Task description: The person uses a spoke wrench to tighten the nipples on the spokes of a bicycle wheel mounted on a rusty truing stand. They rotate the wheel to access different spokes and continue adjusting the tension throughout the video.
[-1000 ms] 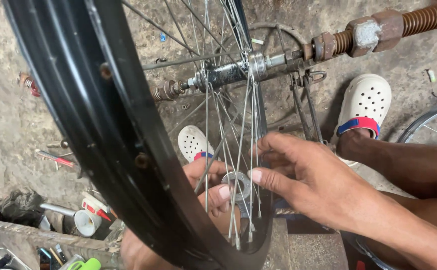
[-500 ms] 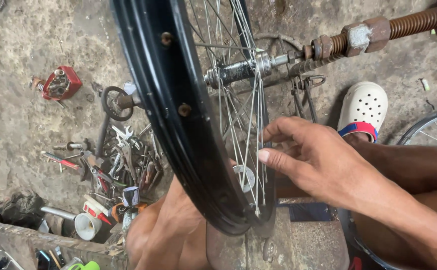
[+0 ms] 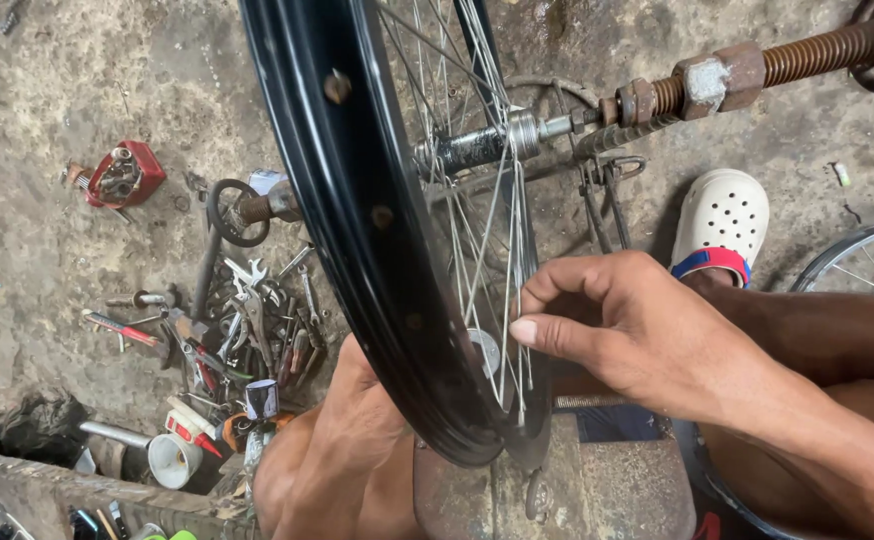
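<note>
A black bicycle rim (image 3: 357,220) with thin silver spokes stands upright, its hub (image 3: 477,148) mounted on a rusty threaded rod (image 3: 807,55). My right hand (image 3: 637,330) reaches in from the right and pinches the spokes between thumb and fingertips, just inside the rim's lower part. My left hand (image 3: 342,440) comes up from below on the rim's far side. Its fingers are hidden by the rim, at a small round metal spoke key (image 3: 484,352) that sits on the spokes beside my right thumb.
A heap of spanners and pliers (image 3: 247,320) lies on the dirt floor at the left, with a red part (image 3: 122,175) beyond it and a white cup (image 3: 172,458) nearer. A white clog (image 3: 722,225) and a second wheel (image 3: 862,255) are at the right.
The rim has swung right across the view and now covers my left hand's fingers. My right hand's spread fingers have closed into a pinch on the spokes.
</note>
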